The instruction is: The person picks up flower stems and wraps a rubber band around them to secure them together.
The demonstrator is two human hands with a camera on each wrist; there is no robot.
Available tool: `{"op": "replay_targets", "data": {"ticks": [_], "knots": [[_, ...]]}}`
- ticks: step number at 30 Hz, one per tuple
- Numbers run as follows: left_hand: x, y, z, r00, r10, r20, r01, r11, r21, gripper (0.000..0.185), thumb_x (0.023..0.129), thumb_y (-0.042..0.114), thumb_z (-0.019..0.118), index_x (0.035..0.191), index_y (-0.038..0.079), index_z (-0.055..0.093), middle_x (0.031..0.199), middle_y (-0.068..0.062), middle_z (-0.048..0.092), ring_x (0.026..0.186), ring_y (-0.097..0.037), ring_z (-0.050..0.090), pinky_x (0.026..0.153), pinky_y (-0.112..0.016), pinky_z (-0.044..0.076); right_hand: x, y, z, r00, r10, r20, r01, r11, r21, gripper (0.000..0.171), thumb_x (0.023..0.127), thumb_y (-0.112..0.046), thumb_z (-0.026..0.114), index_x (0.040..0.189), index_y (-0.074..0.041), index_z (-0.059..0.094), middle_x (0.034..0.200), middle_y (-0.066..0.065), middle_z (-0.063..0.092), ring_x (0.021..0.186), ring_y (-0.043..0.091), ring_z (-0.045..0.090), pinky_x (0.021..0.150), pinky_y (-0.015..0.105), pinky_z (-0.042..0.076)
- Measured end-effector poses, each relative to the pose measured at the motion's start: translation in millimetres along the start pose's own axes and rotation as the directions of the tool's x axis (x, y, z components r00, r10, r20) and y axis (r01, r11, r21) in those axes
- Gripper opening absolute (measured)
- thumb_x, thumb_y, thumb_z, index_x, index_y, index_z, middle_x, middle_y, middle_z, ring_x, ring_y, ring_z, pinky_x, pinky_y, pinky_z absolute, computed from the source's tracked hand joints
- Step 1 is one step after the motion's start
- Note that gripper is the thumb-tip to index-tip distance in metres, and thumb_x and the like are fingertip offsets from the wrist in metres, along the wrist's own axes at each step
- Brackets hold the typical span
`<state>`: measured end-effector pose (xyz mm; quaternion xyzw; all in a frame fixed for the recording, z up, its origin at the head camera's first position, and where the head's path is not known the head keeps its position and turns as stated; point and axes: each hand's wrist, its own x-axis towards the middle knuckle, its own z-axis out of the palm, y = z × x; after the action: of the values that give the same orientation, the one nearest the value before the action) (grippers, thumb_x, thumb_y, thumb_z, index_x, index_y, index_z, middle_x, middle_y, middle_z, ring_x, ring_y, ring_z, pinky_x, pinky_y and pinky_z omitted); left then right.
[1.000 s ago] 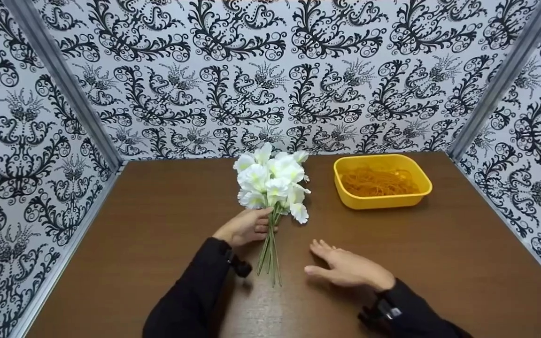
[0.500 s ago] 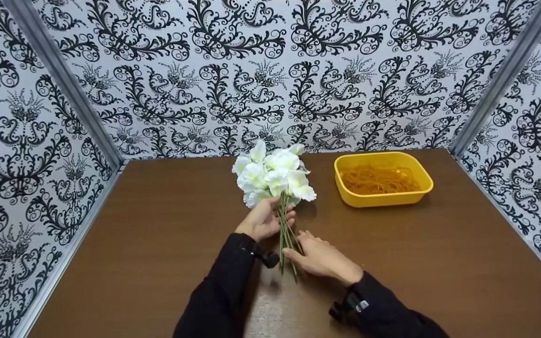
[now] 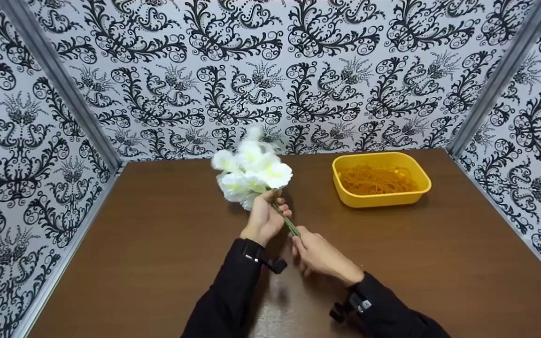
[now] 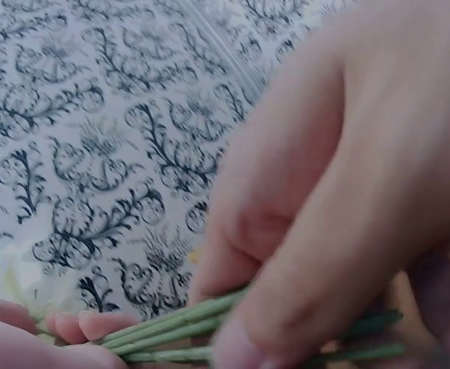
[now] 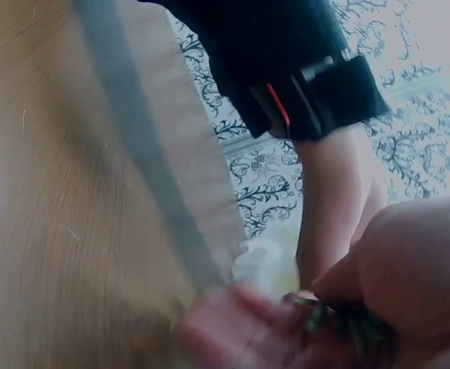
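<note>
both hands held a bunch of white artificial flowers with thin green stems (image 3: 251, 176) above the brown wooden counter (image 3: 148, 244), at the centre of the head view.

the left hand (image 3: 266, 218) was curled round the stems just under the blurred blooms, lifting them off the counter and tilting them toward the upper left, probably to keep the stems gathered. the right hand (image 3: 320, 256) pinched the lower stem ends just below it, seemingly to square them together; in the left wrist view its fingers (image 4: 348, 207) closed over the green stems (image 4: 186, 323). a yellow rectangular plastic tub of orange rubber bands (image 3: 381, 179) sat at right of centre, apart from both hands yet near.
</note>
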<state>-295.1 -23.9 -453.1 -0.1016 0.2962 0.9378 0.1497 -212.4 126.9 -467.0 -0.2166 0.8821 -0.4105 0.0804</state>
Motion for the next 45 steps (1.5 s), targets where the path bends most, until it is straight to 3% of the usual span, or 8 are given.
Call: {"op": "replay_targets", "data": {"ticks": [6, 10, 14, 19, 22, 30, 40, 45], "knots": [[-7.9, 8.5, -7.6, 0.999, 0.017, 0.027, -0.017, 1.0, 0.022, 0.017, 0.106, 0.017, 0.051, 0.098, 0.003, 0.053, 0.078, -0.002, 0.044, 0.063, -0.011, 0.042, 0.062, -0.022, 0.045, -2.9, -5.2, -9.3, 0.998, 0.048, 0.035, -0.052, 0.99, 0.128, 0.025, 0.112, -0.02, 0.04, 0.122, -0.002, 0.054, 0.07, 0.0, 0.046, 0.04, 0.01, 0.042, 0.035, 0.023, 0.036], [-10.4, 13.0, -16.8, 0.999, 0.011, 0.046, -0.014, 0.999, 0.05, 0.021, 0.105, 0.02, 0.058, 0.091, 0.005, 0.059, 0.073, -0.001, 0.054, 0.06, -0.01, 0.055, 0.068, -0.024, 0.057, -5.4, -8.6, -16.1, 0.997, 0.06, 0.056, -0.068, 0.985, 0.159, 0.028, 0.111, -0.031, 0.043, 0.114, -0.006, 0.058, 0.068, -0.002, 0.043, 0.041, 0.01, 0.039, 0.036, 0.021, 0.034], [-11.8, 15.3, -20.4, 0.998, -0.002, 0.067, 0.001, 1.0, 0.005, 0.027, 0.105, 0.024, 0.058, 0.085, 0.006, 0.06, 0.069, 0.0, 0.06, 0.058, -0.009, 0.061, 0.067, -0.024, 0.06, -7.4, -11.2, -21.1, 0.99, 0.063, 0.124, -0.092, 0.965, 0.244, 0.033, 0.11, -0.037, 0.043, 0.106, -0.007, 0.057, 0.069, -0.001, 0.043, 0.041, 0.012, 0.039, 0.036, 0.022, 0.035], [-13.6, 16.5, -19.4, 0.998, 0.019, 0.058, -0.016, 0.998, -0.058, 0.037, 0.104, 0.034, 0.059, 0.076, 0.011, 0.053, 0.061, 0.005, 0.051, 0.05, -0.005, 0.052, 0.057, -0.02, 0.055, -9.1, -14.6, -22.2, 0.977, 0.051, 0.208, -0.132, 0.908, 0.397, 0.036, 0.11, -0.04, 0.042, 0.099, -0.007, 0.053, 0.069, 0.002, 0.042, 0.042, 0.012, 0.037, 0.035, 0.022, 0.035], [-15.4, 16.5, -18.1, 0.998, 0.008, 0.068, -0.001, 0.995, -0.101, 0.045, 0.104, 0.038, 0.058, 0.067, 0.015, 0.046, 0.056, 0.008, 0.042, 0.046, -0.002, 0.043, 0.049, -0.016, 0.047, -11.3, -17.5, -20.6, 0.973, 0.034, 0.229, -0.13, 0.898, 0.42, 0.036, 0.11, -0.039, 0.043, 0.097, -0.007, 0.052, 0.066, 0.0, 0.041, 0.04, 0.011, 0.037, 0.034, 0.021, 0.035], [-23.6, 16.8, -16.2, 0.988, -0.038, 0.153, 0.053, 0.994, -0.097, 0.058, 0.108, 0.037, 0.047, 0.054, 0.021, 0.035, 0.046, 0.012, 0.034, 0.037, 0.0, 0.036, 0.036, -0.011, 0.031, -13.5, -23.1, -12.7, 0.968, 0.042, 0.246, -0.127, 0.931, 0.341, 0.042, 0.109, -0.047, 0.041, 0.091, -0.01, 0.051, 0.062, -0.003, 0.045, 0.037, 0.011, 0.04, 0.032, 0.023, 0.038], [-30.2, 16.1, -22.9, 0.991, -0.024, 0.132, 0.03, 0.999, -0.044, 0.052, 0.108, 0.027, 0.046, 0.058, 0.02, 0.037, 0.05, 0.011, 0.035, 0.04, 0.0, 0.036, 0.04, -0.011, 0.031, -12.8, -20.8, -10.1, 0.961, 0.062, 0.27, -0.152, 0.933, 0.327, 0.05, 0.107, -0.053, 0.04, 0.092, -0.007, 0.051, 0.062, 0.0, 0.045, 0.037, 0.013, 0.04, 0.032, 0.025, 0.038], [-33.6, 17.7, -20.2, 0.987, -0.017, 0.162, 0.042, 0.988, -0.149, 0.052, 0.108, 0.025, 0.045, 0.057, 0.02, 0.036, 0.048, 0.01, 0.033, 0.038, -0.001, 0.03, 0.036, -0.012, 0.025, -12.5, -22.7, -4.5, 0.971, 0.053, 0.233, -0.13, 0.935, 0.331, 0.048, 0.109, -0.048, 0.039, 0.091, -0.005, 0.051, 0.062, 0.002, 0.044, 0.035, 0.012, 0.04, 0.031, 0.025, 0.037]]}}
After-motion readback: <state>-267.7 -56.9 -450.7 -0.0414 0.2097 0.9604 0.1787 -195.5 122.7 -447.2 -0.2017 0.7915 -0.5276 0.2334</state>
